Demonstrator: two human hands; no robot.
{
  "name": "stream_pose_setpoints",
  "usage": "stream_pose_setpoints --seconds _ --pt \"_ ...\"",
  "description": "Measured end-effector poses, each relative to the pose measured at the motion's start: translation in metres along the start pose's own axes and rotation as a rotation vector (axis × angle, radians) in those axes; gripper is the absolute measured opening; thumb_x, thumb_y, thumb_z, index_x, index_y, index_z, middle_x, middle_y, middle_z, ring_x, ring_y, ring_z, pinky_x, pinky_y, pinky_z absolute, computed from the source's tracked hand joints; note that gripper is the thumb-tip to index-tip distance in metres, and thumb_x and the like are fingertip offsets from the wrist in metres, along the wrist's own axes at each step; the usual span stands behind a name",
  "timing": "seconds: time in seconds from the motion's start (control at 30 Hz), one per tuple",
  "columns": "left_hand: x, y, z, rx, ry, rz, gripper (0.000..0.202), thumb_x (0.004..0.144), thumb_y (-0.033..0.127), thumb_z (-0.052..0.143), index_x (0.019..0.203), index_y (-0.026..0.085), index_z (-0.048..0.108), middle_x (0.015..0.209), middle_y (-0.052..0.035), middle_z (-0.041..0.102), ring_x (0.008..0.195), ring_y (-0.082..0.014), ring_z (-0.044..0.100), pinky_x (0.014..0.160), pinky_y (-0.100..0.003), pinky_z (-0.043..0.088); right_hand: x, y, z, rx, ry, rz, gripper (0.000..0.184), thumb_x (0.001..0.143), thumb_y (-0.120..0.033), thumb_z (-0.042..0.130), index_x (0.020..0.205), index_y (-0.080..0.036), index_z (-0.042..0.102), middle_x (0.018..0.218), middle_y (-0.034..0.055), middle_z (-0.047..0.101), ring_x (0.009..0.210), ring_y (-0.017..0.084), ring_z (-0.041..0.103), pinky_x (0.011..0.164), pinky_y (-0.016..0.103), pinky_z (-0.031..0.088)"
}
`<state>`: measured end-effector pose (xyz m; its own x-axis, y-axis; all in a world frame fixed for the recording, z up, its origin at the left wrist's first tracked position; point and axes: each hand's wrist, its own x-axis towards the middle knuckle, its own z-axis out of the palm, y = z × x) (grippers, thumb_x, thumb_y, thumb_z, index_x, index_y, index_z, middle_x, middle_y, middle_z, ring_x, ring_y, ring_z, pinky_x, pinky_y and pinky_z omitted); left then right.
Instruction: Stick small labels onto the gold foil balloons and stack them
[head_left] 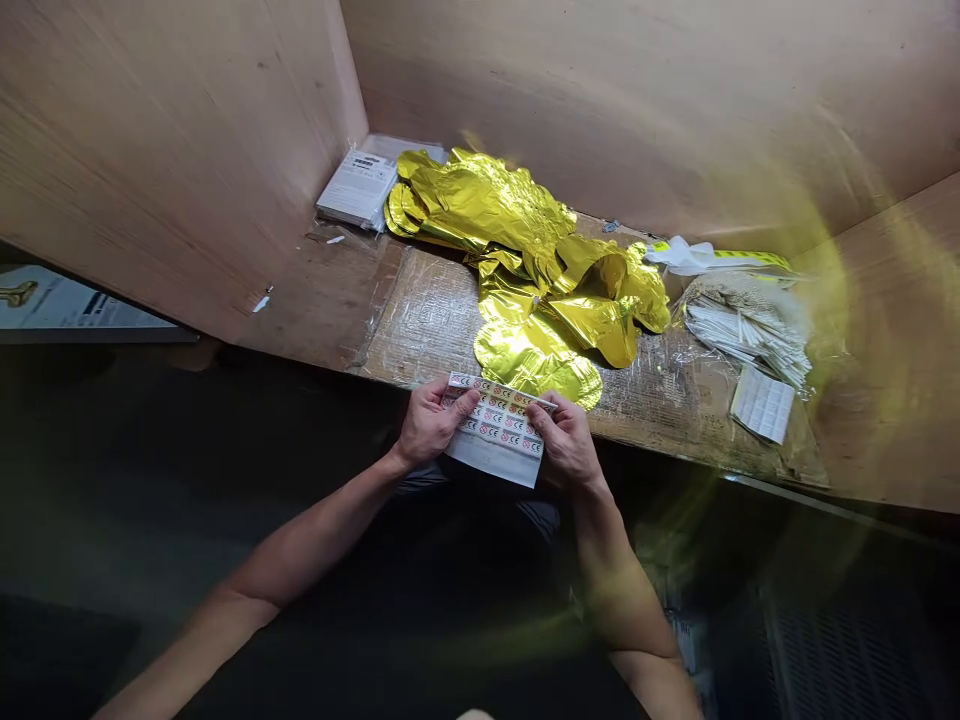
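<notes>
Between my hands is a sheet of stickers [491,462], white, with rows of small printed CE and warning marks on its upper part. My left hand [429,425] pinches its left edge, thumb on top. The right edge is gripped by my right hand [568,440], also with the thumb over the print. Just beyond the sheet lies a heap of shiny gold foil balloons [487,205], flat and overlapping. Its nearest piece reaches the front edge of the work surface, close to my fingers.
A stack of white printed packets [358,188] sits at the back left corner. On the right are a bundle of thin white sticks or straws [742,325] and a folded printed paper [762,403]. Wooden panels [600,100] wall in the taped cardboard surface [420,310].
</notes>
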<state>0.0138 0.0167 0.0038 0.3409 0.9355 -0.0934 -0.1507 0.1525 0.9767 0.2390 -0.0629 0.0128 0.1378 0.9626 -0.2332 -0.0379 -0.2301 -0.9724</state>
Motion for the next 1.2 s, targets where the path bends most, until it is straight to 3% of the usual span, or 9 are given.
stream_pose_setpoints --seconds 0.17,0.37,0.5,0.6,0.7,0.8,0.93,1.1,1.2 --pt "0.004 0.010 -0.005 -0.025 -0.134 -0.115 0.041 0.076 0.042 0.092 0.101 0.013 0.077 0.095 -0.0074 0.081 0.081 -0.0205 0.075 0.077 -0.030 0.062 -0.006 0.005 0.005 -0.009 0.021 0.008 0.046 0.092 -0.059 0.074 0.075 -0.022 0.053 0.066 -0.0034 0.045 0.058 0.011 0.040 0.053 0.025 0.036" --pt "0.001 0.009 0.002 0.001 -0.051 -0.040 0.032 0.079 0.038 0.090 0.092 0.015 0.072 0.083 -0.0031 0.077 0.070 -0.0157 0.070 0.069 -0.026 0.059 -0.006 0.009 0.004 0.012 0.032 0.008 0.037 0.092 -0.056 0.075 0.086 -0.021 0.066 0.073 -0.0010 0.057 0.063 0.013 0.050 0.061 0.028 0.046" --pt "-0.003 0.006 0.008 0.070 -0.017 0.064 0.029 0.084 0.039 0.086 0.096 0.016 0.072 0.086 -0.0039 0.077 0.074 -0.0162 0.071 0.071 -0.027 0.059 -0.004 0.006 0.001 -0.072 0.040 -0.003 0.047 0.099 -0.062 0.063 0.077 -0.021 0.062 0.066 -0.0012 0.056 0.058 0.014 0.050 0.057 0.028 0.047" --pt "-0.005 0.005 0.008 0.138 -0.051 0.092 0.028 0.087 0.039 0.083 0.098 0.016 0.072 0.088 -0.0044 0.077 0.077 -0.0173 0.072 0.074 -0.027 0.060 -0.004 -0.006 0.002 -0.307 0.062 -0.123 0.035 0.099 -0.055 0.065 0.102 -0.021 0.072 0.082 0.0028 0.069 0.069 0.017 0.062 0.059 0.029 0.051" --pt "-0.007 0.003 0.008 0.165 -0.106 0.095 0.027 0.088 0.039 0.082 0.100 0.016 0.072 0.088 -0.0038 0.077 0.078 -0.0171 0.072 0.074 -0.027 0.059 -0.004 -0.018 0.006 -0.580 0.038 -0.346 0.031 0.101 -0.041 0.067 0.127 -0.024 0.071 0.104 0.0069 0.076 0.089 0.022 0.071 0.072 0.033 0.057" --pt "-0.007 0.002 0.008 0.158 -0.103 0.099 0.025 0.089 0.037 0.082 0.100 0.017 0.072 0.087 -0.0025 0.075 0.076 -0.0159 0.071 0.073 -0.026 0.058 -0.004 -0.022 0.012 -0.818 0.027 -0.598 0.023 0.106 -0.029 0.060 0.124 -0.022 0.073 0.107 0.0095 0.078 0.095 0.023 0.072 0.085 0.039 0.057" --pt "-0.007 -0.001 0.008 0.142 -0.091 0.084 0.028 0.088 0.038 0.083 0.102 0.016 0.073 0.088 -0.0029 0.076 0.076 -0.0161 0.070 0.072 -0.026 0.058 -0.004 -0.015 0.018 -0.968 0.119 -0.800 0.025 0.105 -0.022 0.060 0.128 -0.022 0.071 0.100 0.0098 0.076 0.088 0.023 0.070 0.080 0.040 0.054" --pt "-0.009 -0.004 0.005 0.171 -0.084 0.079 0.030 0.088 0.040 0.081 0.103 0.016 0.073 0.090 -0.0041 0.077 0.078 -0.0175 0.072 0.073 -0.027 0.059 -0.007 -0.011 0.023 -0.916 0.108 -0.831 0.019 0.101 -0.018 0.065 0.115 -0.025 0.075 0.106 0.0092 0.076 0.093 0.024 0.068 0.084 0.042 0.054" --pt "-0.007 -0.007 0.001 0.275 -0.089 0.105 0.026 0.092 0.038 0.077 0.105 0.017 0.072 0.090 -0.0040 0.078 0.079 -0.0186 0.074 0.073 -0.028 0.060 -0.004 -0.016 0.017 -0.846 0.152 -0.763 0.009 0.100 -0.023 0.066 0.100 -0.025 0.075 0.097 0.0068 0.075 0.090 0.023 0.068 0.086 0.042 0.052"
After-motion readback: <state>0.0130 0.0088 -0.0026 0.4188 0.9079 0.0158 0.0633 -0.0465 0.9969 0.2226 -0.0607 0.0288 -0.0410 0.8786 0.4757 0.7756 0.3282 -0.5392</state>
